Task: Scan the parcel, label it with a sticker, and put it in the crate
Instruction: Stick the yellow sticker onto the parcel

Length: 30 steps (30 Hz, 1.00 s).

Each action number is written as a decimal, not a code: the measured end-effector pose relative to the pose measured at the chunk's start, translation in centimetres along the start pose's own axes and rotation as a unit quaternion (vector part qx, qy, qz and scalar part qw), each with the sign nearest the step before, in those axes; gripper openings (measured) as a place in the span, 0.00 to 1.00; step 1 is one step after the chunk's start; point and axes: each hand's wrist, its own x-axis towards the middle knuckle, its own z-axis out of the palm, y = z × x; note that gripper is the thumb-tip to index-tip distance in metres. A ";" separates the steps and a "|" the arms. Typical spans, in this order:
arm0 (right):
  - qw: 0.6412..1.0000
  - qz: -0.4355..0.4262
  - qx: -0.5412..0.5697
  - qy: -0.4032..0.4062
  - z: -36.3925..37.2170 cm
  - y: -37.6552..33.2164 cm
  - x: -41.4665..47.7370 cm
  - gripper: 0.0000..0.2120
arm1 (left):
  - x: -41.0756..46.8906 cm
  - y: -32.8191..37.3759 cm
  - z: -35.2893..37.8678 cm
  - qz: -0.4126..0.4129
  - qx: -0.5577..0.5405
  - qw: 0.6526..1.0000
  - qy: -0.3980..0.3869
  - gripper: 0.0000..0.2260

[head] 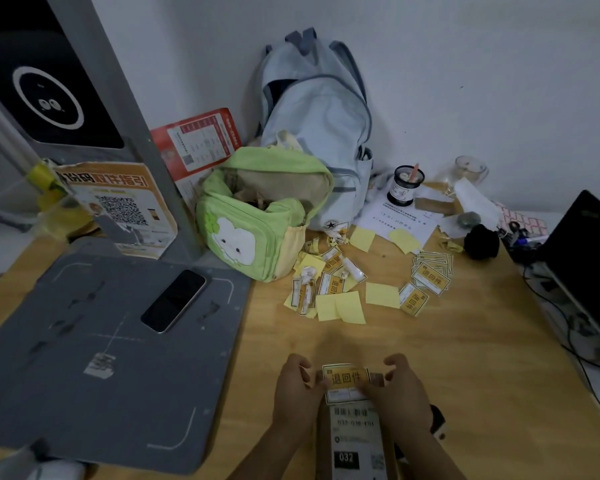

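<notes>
Parcel lies under both hands' fingers, which pinch a yellow sticker onto it

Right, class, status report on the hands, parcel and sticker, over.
Left hand and right hand pressing the yellow sticker onto the parcel. Parcel on the desk. No crate in view.

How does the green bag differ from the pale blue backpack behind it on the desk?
The green bag is smaller and sits in front; the pale blue backpack is taller and leans against the wall. The green bag is gaping open at the top, while the pale blue backpack is only partly unzipped. The green bag carries a white cartoon patch; the pale blue backpack shows only a small star badge near its base. Both are soft fabric bags resting on the wooden desk.
</notes>
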 end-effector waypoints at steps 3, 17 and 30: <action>1.000 0.005 0.005 -0.021 0.0 0.3 0.0 0.33 | -0.5 -0.3 0.4 -0.016 0.005 1.000 -0.021 0.17; 0.992 0.027 0.019 -0.119 -0.7 -0.5 -1.1 0.17 | -1.8 2.9 0.9 -0.121 -0.044 0.992 -0.012 0.12; 0.954 -0.092 0.286 -0.021 -9.6 -10.1 -3.5 0.17 | 0.1 16.5 -5.5 0.019 -0.170 0.979 0.109 0.10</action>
